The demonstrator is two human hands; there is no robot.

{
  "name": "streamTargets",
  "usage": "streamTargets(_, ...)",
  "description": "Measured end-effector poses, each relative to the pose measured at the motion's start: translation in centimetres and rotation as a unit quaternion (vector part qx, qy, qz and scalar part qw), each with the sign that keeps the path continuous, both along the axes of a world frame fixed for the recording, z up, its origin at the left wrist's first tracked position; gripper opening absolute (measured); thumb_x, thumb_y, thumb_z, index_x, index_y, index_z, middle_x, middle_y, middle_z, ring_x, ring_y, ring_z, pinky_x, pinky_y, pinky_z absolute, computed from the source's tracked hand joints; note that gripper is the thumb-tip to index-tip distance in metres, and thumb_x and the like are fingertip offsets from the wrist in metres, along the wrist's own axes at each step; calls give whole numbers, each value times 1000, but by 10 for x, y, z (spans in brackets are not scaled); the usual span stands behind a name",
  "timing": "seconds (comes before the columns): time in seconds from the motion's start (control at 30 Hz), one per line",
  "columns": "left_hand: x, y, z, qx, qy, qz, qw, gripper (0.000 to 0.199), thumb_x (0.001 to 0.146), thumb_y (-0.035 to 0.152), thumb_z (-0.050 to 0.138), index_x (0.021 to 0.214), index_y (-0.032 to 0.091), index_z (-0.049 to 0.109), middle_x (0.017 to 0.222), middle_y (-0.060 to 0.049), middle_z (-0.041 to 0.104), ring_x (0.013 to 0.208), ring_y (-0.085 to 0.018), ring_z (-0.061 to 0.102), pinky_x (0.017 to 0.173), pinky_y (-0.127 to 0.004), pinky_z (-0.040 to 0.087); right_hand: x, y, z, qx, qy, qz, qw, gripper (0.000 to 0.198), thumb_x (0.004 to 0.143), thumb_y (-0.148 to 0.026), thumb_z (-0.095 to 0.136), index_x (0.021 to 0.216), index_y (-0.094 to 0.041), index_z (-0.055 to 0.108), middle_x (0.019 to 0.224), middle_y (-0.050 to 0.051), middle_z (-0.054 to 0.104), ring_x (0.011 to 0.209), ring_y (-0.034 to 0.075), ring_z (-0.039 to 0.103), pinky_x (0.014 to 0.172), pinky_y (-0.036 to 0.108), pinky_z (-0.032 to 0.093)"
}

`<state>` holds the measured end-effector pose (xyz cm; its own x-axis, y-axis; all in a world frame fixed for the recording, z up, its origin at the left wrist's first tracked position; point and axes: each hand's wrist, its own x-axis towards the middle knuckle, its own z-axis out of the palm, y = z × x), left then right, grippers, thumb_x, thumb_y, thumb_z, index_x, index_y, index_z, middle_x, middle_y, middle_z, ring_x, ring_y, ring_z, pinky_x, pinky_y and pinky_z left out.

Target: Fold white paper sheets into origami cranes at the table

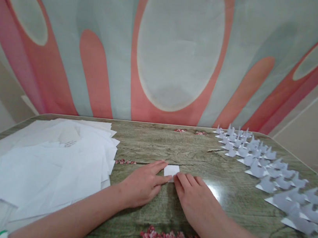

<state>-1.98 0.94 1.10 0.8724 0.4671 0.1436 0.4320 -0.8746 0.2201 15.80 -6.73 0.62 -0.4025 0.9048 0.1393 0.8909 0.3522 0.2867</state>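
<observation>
A small white square of paper point(171, 171), looking folded, lies flat on the wood-patterned table between my hands. My left hand point(144, 183) holds its left side down, the index finger at the upper left corner and the thumb at the lower edge. At the lower right corner, the fingers of my right hand point(194, 195) press together on the paper. My right thumb is mostly hidden under that hand. The two hands nearly touch at the paper's near edge.
A wide, loose heap of white paper sheets point(71, 173) covers the table's left side. Rows of small white folded paper figures point(266, 184) stand along the right. The wood-patterned table point(143, 144) has printed pink blossoms point(162, 237) and meets a patterned backdrop point(179, 51) behind.
</observation>
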Motion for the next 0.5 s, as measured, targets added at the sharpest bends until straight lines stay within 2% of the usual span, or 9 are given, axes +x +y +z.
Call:
streamTargets(0.17, 1, 1, -1, -2, -18, 10, 1000, 39, 82, 14, 45, 120, 23, 52, 131, -8, 45, 123, -21, 39, 104, -39, 30, -7, -3, -6, 20, -3, -6, 1000, 39, 75, -2, 44, 112, -6, 58, 98, 16, 58, 83, 26, 52, 69, 39, 45)
streamTargets(0.3, 3, 4, -2, -38, -68, 31, 996, 35, 87, 16, 41, 121, 20, 50, 120, -6, 54, 112, -19, 46, 99, -35, 35, -6, -1, -9, 24, 14, 0, 1000, 40, 75, -2, 44, 114, -2, 56, 107, 18, 57, 89, 27, 52, 74, 40, 45)
streamTargets(0.5, 2, 9, -3, -112, -139, 53, 982, 36, 84, 15, 50, 119, 23, 52, 110, -5, 56, 102, -17, 50, 93, -32, 40, 5, 9, -6, -8, 67, 24, 997, 38, 80, -4, 43, 116, -8, 54, 112, 14, 55, 95, 25, 50, 81, 39, 44)
